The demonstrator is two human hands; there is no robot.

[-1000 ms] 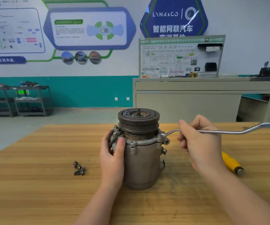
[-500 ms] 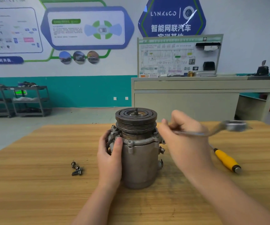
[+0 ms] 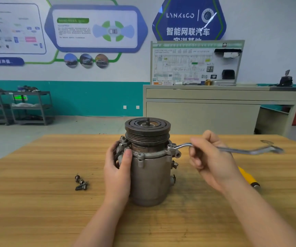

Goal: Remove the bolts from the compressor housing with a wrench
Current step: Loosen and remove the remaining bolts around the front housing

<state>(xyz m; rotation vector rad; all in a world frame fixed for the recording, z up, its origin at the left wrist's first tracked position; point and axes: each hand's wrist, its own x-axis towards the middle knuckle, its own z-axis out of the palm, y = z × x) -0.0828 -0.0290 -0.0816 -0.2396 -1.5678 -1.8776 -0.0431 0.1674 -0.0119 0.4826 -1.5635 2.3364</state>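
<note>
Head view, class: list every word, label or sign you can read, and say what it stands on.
"LYNK&CO" and "智能网联汽车": blue wall sign.
Wall posters, wiring board: print too small.
Compressor, wrench, loose bolts: no readable marks.

Wrench (image 3: 241, 150) far end motion-blurred

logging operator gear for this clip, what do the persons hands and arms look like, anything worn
Both the left hand and the right hand are bare, with no gloves, rings or watch visible. Both forearms are bare to the frame edge, so no sleeves show.
</note>
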